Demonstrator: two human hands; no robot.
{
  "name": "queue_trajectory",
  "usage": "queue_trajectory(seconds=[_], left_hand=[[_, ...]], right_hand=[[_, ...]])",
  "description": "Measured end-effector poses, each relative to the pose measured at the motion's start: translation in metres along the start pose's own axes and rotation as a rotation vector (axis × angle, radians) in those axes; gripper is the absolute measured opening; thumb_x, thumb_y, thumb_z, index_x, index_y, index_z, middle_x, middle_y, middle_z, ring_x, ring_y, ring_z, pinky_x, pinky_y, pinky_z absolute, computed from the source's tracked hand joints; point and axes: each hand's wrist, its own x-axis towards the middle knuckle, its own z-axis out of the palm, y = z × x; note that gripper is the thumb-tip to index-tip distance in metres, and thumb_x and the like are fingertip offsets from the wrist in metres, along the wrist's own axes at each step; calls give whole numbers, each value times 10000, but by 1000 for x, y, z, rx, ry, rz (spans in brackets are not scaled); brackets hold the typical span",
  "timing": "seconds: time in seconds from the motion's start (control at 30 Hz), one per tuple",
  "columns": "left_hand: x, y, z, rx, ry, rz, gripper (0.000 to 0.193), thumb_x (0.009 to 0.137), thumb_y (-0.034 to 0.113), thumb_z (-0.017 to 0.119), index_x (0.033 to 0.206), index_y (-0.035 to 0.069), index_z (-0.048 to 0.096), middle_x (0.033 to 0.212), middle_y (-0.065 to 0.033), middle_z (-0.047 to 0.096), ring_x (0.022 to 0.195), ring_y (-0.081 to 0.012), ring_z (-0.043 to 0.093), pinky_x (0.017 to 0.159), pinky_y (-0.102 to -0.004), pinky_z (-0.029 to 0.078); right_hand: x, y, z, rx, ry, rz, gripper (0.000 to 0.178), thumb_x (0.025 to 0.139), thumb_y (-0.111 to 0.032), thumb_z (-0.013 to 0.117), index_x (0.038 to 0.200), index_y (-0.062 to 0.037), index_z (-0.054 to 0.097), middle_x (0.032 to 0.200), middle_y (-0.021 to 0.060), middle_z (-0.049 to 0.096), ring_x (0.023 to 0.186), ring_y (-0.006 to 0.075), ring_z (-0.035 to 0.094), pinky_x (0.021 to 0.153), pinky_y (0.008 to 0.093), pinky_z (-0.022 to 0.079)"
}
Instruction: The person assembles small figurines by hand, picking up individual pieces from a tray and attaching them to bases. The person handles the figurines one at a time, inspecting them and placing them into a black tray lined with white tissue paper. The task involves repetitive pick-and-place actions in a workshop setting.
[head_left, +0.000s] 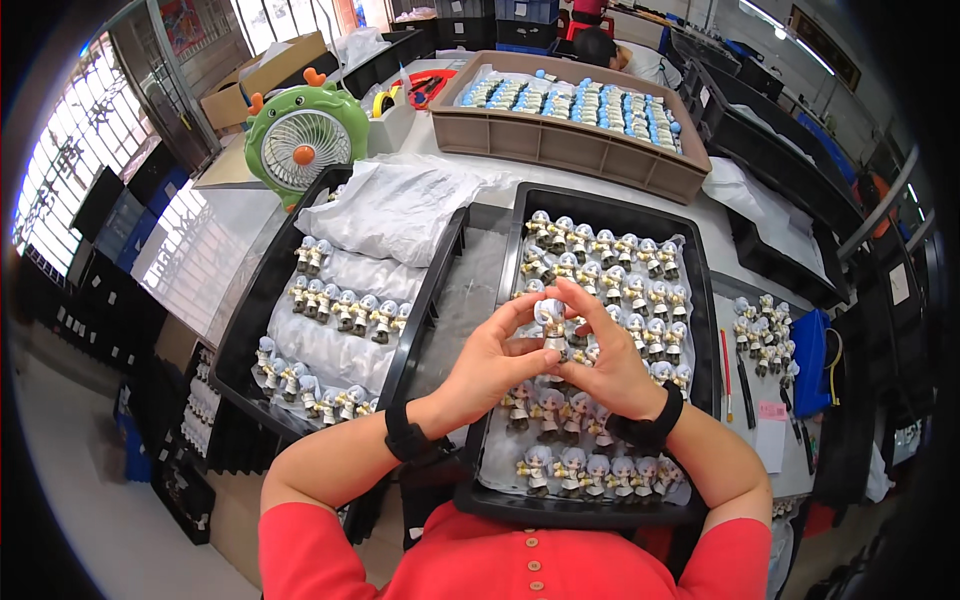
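Between both hands, a small silver-haired figurine (pixel 550 322) in pale clothing is held upright over the right-hand black tray (pixel 517 240). My left hand (pixel 492 350) pinches it from the left with thumb and fingers. From the other side my right hand (pixel 606 358) grips it too, its fingertips near the head and its thumb at the base. Rows of similar figurines (pixel 571 472) stand in the tray beneath, partly hidden by my hands. Fewer figurines (pixel 345 310) lie on white sheeting in the left black tray (pixel 240 335).
A green animal-shaped fan (pixel 307 140) stands at the back left. Behind the trays is a brown crate (pixel 560 145) of blue-and-white pieces. At right lie a cluster of figurines (pixel 765 335), a red brush (pixel 727 365), a black pen-like tool (pixel 746 390) and a blue pouch (pixel 810 360).
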Motion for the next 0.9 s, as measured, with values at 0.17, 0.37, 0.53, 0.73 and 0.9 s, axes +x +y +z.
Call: queue_trajectory(seconds=[0.17,0.37,0.53,0.73,0.9], left_hand=[[-1,2,2,-4,2,10,659,823,49,668,1384,37,324,1340,-113,421,1072,-182,553,851,-295,488],[-3,3,3,-5,13,12,638,828,51,662,1378,29,338,1323,-115,432,1054,-172,559,850,-288,493],[-4,3,5,-23,8,25,635,834,53,659,1378,16,334,1330,-116,431,1063,-173,560,858,-289,493],[-3,4,5,-45,4,13,654,833,23,645,1385,-11,296,1359,-157,391,1083,-183,558,849,-281,504],[-3,5,5,-38,1,14,656,832,13,640,1387,-13,290,1369,-153,388,1083,-186,559,856,-283,502]], right_hand=[[-1,-4,0,-18,-5,3,826,692,-75,762,1398,-120,334,1339,74,476,1102,229,516,918,344,432],[-1,-3,2,-39,27,-90,838,683,-64,769,1396,-102,329,1325,94,482,1117,257,513,965,360,417],[-1,-5,1,-45,28,-87,837,687,-68,770,1396,-99,326,1321,101,484,1123,263,511,971,362,414],[-1,-5,1,-29,22,-95,851,692,-74,771,1405,-105,307,1321,97,486,1121,266,509,976,363,413],[-1,-3,1,-15,12,-55,854,700,-98,770,1414,-126,301,1324,77,491,1090,236,516,922,344,429]])
